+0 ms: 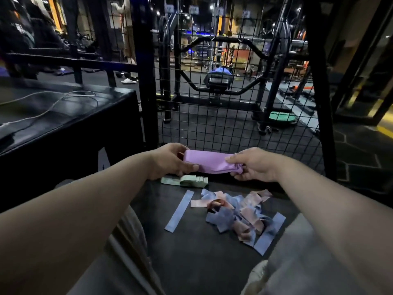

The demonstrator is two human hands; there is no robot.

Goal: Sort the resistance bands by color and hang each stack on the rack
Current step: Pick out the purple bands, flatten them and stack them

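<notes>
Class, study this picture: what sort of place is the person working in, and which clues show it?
Probably a gym: a padded exercise machine behind the wire mesh, rubber flooring, and resistance bands, including the held purple stack.

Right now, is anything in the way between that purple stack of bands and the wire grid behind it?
Nothing visible. The left hand and right hand grip the purple stack by its ends, in front of the wire grid. The green stack lies on the floor below, the blue and pink pile nearer the person.
</notes>
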